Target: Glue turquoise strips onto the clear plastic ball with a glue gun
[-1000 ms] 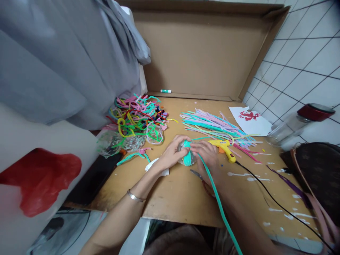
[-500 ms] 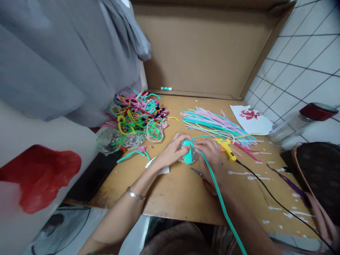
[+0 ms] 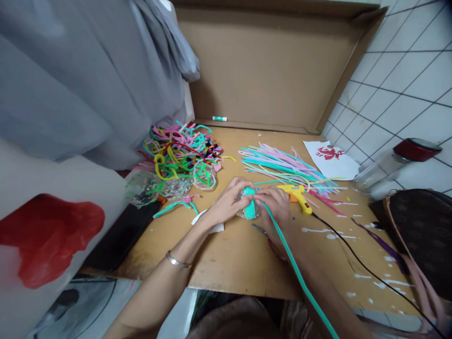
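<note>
Head view: one clear round piece (image 3: 257, 212), banded in teal, sits between the two hands, over the middle of the desk (image 3: 226, 268). Left hand (image 3: 231, 202): gripping the piece, thumb at the band. Right hand (image 3: 276, 205): fingertips pinching one long teal strip (image 3: 289, 256) at the band. Nearby: one pair of scissors (image 3: 260, 230), partly hidden by the right hand; one yellow glue gun (image 3: 300, 197); one strip bundle (image 3: 278, 162); three other clear pieces (image 3: 176, 187) beside one tangled pile (image 3: 180, 146).

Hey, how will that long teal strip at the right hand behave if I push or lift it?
The long teal strip probably bends easily without going fully limp, since it runs from the right hand in a smooth, gentle curve. It's likely light, being so slender for its length.
</note>
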`<control>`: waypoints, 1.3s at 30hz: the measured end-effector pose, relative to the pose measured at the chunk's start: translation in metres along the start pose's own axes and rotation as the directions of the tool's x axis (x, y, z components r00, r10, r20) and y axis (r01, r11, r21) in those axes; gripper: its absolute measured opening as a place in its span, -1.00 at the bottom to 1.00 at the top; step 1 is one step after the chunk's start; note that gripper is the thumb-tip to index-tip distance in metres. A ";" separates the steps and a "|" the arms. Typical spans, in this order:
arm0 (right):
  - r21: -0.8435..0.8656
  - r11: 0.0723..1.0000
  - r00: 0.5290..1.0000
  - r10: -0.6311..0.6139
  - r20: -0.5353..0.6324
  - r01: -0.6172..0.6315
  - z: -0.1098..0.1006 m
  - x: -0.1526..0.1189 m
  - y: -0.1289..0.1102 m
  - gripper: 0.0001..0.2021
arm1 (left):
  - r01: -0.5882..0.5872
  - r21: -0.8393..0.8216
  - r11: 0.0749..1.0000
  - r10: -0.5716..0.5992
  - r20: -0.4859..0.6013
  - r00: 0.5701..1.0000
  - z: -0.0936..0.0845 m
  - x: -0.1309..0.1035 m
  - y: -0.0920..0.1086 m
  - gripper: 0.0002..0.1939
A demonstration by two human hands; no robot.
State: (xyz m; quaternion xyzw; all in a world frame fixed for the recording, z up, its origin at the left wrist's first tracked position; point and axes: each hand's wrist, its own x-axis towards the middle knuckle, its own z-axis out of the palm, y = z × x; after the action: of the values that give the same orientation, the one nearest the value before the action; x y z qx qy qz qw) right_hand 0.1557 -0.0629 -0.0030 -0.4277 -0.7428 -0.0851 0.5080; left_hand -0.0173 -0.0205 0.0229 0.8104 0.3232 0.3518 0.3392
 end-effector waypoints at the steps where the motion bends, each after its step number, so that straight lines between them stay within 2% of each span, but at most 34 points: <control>1: -0.006 1.000 1.000 0.008 0.009 -0.008 0.000 0.000 0.000 -0.83 | 0.001 -0.003 1.000 -0.001 0.000 1.000 0.000 0.000 0.000 -0.75; 6: -0.028 0.998 0.998 0.053 0.014 -0.053 0.001 0.000 -0.001 -0.79 | -0.007 -0.013 1.000 0.007 0.010 1.000 0.000 0.000 -0.001 -0.74; 14: -0.020 0.999 0.999 0.037 -0.029 -0.038 0.003 0.000 0.002 -0.78 | -0.021 0.001 1.000 0.021 0.018 1.000 0.000 0.000 -0.003 -0.70; 21: -0.040 0.998 0.999 0.052 0.015 -0.052 0.000 0.000 0.001 -0.79 | -0.027 0.048 0.998 0.026 0.017 1.000 -0.002 -0.001 0.001 -0.64; 28: -0.051 0.998 1.000 0.025 -0.011 -0.026 0.001 0.002 0.000 -0.81 | -0.063 0.067 0.996 0.061 0.031 0.998 0.000 -0.002 -0.001 -0.67; 36: -0.034 0.999 1.000 0.028 -0.006 -0.028 0.000 0.001 0.000 -0.79 | -0.052 0.058 0.997 0.050 0.034 0.998 -0.001 -0.002 0.000 -0.66; 39: -0.033 0.999 1.000 0.024 -0.017 -0.024 -0.001 0.001 0.001 -0.81 | -0.061 0.056 0.997 0.058 0.051 0.997 -0.002 -0.002 0.000 -0.59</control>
State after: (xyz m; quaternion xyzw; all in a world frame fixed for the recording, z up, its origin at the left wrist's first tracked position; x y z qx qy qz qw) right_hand 0.1565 -0.0623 -0.0023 -0.4441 -0.7319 -0.0948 0.5079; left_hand -0.0200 -0.0217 0.0231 0.8375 0.3006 0.3321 0.3129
